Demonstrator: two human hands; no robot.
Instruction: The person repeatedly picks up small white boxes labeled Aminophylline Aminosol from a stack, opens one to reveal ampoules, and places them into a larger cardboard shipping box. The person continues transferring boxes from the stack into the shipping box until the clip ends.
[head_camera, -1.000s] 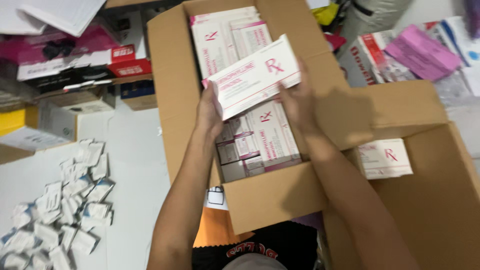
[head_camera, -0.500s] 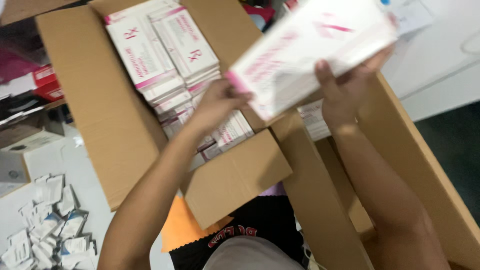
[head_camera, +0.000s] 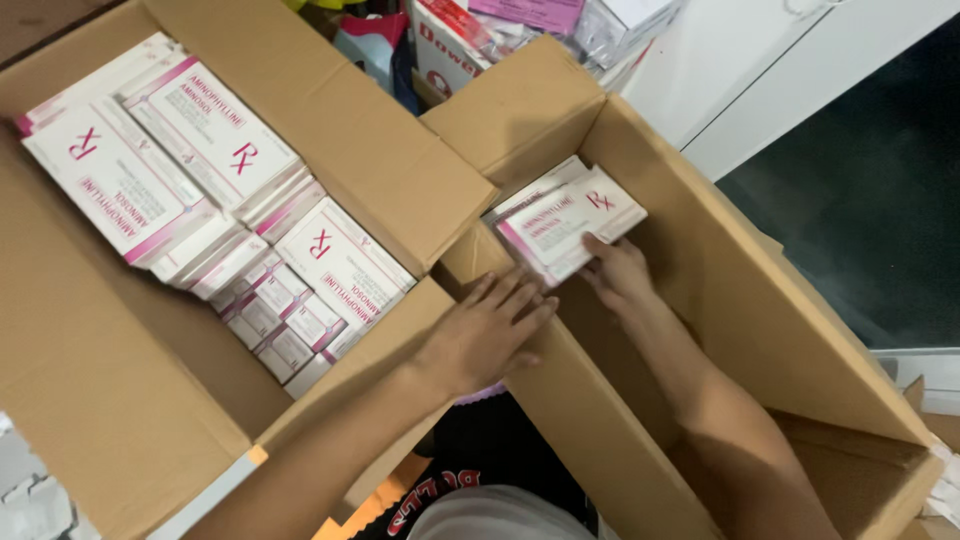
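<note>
Filling the large cardboard carton (head_camera: 110, 400) at far left, flat white-and-pink boxes (head_camera: 160, 170) are packed in tight stacks, faces up, likely so that they stay square. Nearer the grip, the left hand (head_camera: 485, 335) is laid flat with fingers spread on the carton flap (head_camera: 560, 380), gripping nothing, seemingly to steady it. Beyond it, the right hand (head_camera: 620, 275) is pressed onto a white-and-pink box (head_camera: 570, 225), fingertips closed against its near edge, seating it on the pile inside the second carton (head_camera: 760, 310). Smooth printed card is set against rough brown board.

The left hand (head_camera: 485, 335) lies flat, fingers spread and extended forward. The right hand (head_camera: 618, 275) reaches ahead, fingers curled, forearm outstretched.
</note>
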